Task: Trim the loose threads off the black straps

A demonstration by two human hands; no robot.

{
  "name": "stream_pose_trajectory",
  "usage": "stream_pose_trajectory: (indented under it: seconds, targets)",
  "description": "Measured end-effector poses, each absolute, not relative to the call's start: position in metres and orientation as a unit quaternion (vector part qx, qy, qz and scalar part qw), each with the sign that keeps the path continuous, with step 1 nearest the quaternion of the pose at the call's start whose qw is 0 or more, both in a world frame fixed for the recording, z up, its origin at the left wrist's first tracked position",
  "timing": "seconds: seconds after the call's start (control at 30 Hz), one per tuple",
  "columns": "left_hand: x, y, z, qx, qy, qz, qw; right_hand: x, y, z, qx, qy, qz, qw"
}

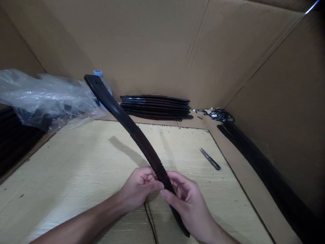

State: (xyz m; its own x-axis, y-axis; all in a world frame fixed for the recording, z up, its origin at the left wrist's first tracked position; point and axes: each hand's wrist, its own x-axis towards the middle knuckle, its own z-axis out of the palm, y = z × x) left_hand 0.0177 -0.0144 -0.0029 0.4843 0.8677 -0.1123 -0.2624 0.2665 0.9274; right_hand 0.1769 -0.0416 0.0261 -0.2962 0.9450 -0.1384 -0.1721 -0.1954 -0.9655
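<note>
A long, curved black strap-like handle slants across the middle of the view, its flat end with a small hole up at the left. Its middle stretch is dark brown and ridged, like a cord wrapping. My left hand pinches the handle just below the thicker coils, thumb on the near face. Close beside it, my right hand grips the lower part, its thumb tip near the left thumb. A thin dark cord hangs from under my left hand towards the bottom edge. Some fingers are hidden behind the handle.
Small thread snips lie on the pale board at the right. Similar black handles are stacked at the back. Clear plastic bags and a bottle stand left; long black pieces and tangled cords lie right. Cardboard walls surround everything.
</note>
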Motion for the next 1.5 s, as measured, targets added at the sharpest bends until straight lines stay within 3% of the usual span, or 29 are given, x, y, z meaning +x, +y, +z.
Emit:
stream_pose_trajectory:
  seconds: [0.83,1.13,1.5]
  targets:
    - [0.027,-0.021,0.014,0.464,0.269,0.371,0.758,0.181,-0.037,0.019,-0.480,-0.399,0.676,0.391]
    - [0.024,-0.024,0.004,0.482,0.377,0.386,0.690,0.181,-0.036,0.017,-0.518,-0.397,0.661,0.370]
    - [0.027,-0.023,0.003,0.439,0.365,0.416,0.708,0.181,-0.034,0.023,-0.485,-0.410,0.669,0.387]
